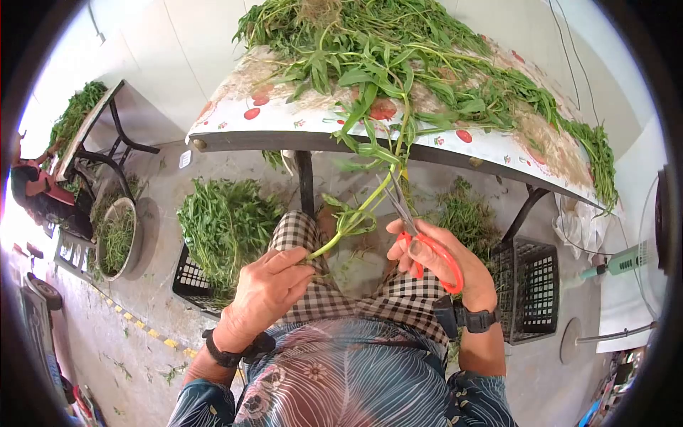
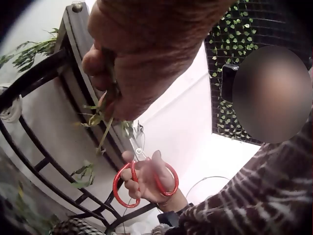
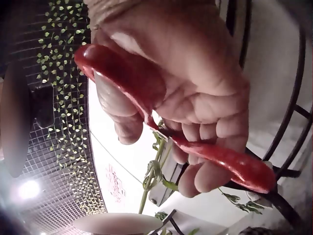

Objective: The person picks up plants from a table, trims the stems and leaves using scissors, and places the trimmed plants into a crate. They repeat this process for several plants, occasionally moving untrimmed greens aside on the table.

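My left hand [image 1: 270, 288] grips the cut end of a long green leafy stem [image 1: 364, 206], which slants up and away toward the table edge. In my right hand [image 1: 466, 260] is a pair of red-handled scissors [image 1: 449, 265], with thumb and fingers through the loops. Its blades point up and lie close beside the stem, overlapping it in the head view. Seen from the right wrist, the red handles [image 3: 230, 164] are spread apart. The left wrist view has the left hand [image 2: 146, 58] above, with small leaves below its fingers and the scissors [image 2: 138, 151] further down.
A large heap of leafy stems [image 1: 370, 50] covers much of the table [image 1: 284, 117] ahead. Greens [image 1: 228, 220] fill a black crate [image 1: 191, 277] at the left; another black crate [image 1: 537, 292] stands right. Further left are a round basin [image 1: 135, 249] and a person [image 1: 46, 188] at a second table.
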